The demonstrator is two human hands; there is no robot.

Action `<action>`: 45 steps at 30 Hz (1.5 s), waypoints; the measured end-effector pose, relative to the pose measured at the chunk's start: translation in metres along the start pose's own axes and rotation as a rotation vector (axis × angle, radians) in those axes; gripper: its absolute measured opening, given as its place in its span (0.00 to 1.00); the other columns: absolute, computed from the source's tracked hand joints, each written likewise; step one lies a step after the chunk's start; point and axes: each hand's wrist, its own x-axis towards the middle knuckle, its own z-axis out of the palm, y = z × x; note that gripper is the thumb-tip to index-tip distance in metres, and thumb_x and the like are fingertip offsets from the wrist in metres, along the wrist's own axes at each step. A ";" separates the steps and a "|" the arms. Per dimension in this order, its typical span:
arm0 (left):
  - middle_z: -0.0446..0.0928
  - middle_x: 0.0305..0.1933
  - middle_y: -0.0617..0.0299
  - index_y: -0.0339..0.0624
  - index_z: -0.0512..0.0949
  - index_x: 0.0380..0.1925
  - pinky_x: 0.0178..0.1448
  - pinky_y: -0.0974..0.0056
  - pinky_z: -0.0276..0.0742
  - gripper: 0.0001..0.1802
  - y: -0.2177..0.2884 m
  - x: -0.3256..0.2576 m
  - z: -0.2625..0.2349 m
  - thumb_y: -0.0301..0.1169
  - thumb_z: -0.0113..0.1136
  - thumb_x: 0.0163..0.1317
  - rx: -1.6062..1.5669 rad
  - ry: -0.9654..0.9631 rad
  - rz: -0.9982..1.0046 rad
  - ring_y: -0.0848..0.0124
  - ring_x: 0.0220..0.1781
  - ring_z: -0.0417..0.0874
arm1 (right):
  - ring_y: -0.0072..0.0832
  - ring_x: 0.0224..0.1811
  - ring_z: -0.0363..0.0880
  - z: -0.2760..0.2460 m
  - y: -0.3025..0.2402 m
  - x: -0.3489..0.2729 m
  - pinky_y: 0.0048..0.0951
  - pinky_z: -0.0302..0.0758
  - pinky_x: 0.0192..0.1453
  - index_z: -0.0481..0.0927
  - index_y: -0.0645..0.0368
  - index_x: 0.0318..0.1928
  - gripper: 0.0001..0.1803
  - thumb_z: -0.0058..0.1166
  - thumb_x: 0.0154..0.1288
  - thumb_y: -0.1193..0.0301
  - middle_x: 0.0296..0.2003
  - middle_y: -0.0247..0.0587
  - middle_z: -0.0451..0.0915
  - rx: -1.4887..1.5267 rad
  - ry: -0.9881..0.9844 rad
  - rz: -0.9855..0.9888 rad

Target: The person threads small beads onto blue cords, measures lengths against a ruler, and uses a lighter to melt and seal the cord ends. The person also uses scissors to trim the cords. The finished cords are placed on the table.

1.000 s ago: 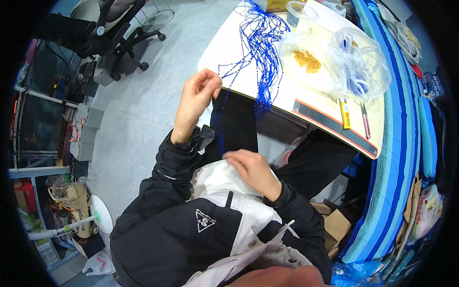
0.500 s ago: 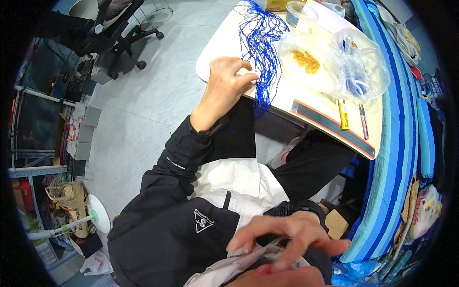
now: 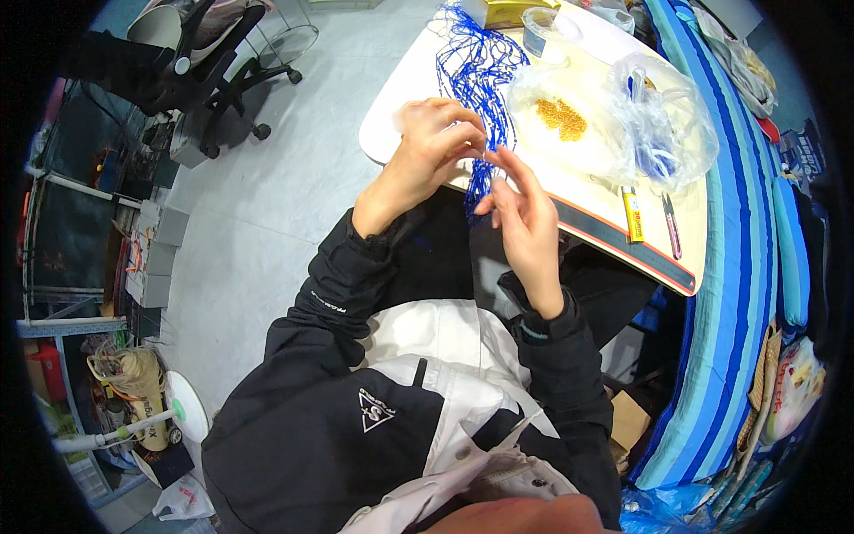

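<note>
A bundle of blue beaded strings (image 3: 485, 67) runs down the pale table, its ends hanging over the near edge. My left hand (image 3: 436, 138) is over the table beside the bundle, thumb and fingertips pinched together at its side. Whatever lies in that pinch is too small to make out. Close by on the right is my right hand (image 3: 527, 222), thumb and index finger apart, with the index fingertip almost meeting the left fingertips. Right of the strings, small gold beads (image 3: 560, 119) form a pile on a clear plastic bag (image 3: 598, 147).
A dark ruler (image 3: 614, 238) lies along the table's near edge, with a yellow tube (image 3: 632, 214) and small thread snips (image 3: 672, 227) beside it. Farther back are a plastic cup (image 3: 540, 34) and yellow box (image 3: 511, 12). A striped blue cloth (image 3: 738, 267) borders the right.
My right hand has moved from near the lower edge up to the table, beside my left hand. The left hand remains by the blue strings, its fingers drawn closer together.
</note>
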 end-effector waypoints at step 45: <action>0.74 0.29 0.61 0.34 0.80 0.27 0.30 0.73 0.72 0.03 0.065 -0.006 0.010 0.17 0.63 0.51 -0.504 0.032 -0.290 0.74 0.26 0.76 | 0.08 0.11 0.55 -0.148 -0.033 -0.073 0.12 0.51 0.16 0.76 0.65 0.35 0.11 0.49 0.72 0.68 0.18 0.31 0.71 0.693 -0.179 0.444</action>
